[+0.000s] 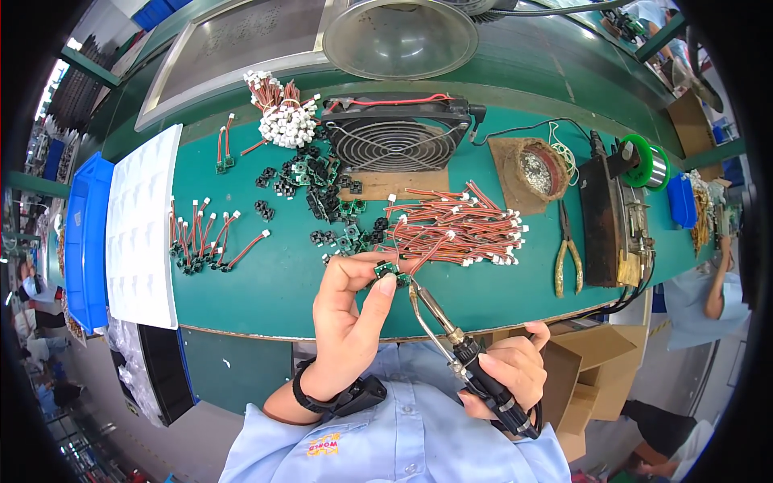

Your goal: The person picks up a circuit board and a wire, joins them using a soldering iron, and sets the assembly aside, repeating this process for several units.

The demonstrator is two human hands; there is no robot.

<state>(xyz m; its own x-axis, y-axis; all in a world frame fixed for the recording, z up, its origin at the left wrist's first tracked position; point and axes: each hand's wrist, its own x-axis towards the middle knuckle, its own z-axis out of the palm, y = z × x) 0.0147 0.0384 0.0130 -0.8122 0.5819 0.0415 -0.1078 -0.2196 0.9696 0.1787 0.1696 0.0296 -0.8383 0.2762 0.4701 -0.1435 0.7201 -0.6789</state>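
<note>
My left hand (348, 310) pinches a small green circuit board (386, 268) between thumb and fingers, above the bench's front part. My right hand (512, 372) is wrapped round the black handle of a soldering iron (465, 349), which has a thin solder feed tube beside its barrel. The iron's tip is at the board's right side, touching or nearly so; I cannot tell which. Just behind the board lies a heap of red-and-black wire leads (459, 229) with white plugs. Loose black and green boards (322, 201) are piled to the left of it.
A caged fan (394, 141) stands behind the heap. Pliers (568, 253), a round tin (541, 171) and a dark soldering station (600, 221) with a green solder reel (645, 163) are at right. Wired boards (197, 256), a white tray (143, 233) and a blue bin (87, 241) are left.
</note>
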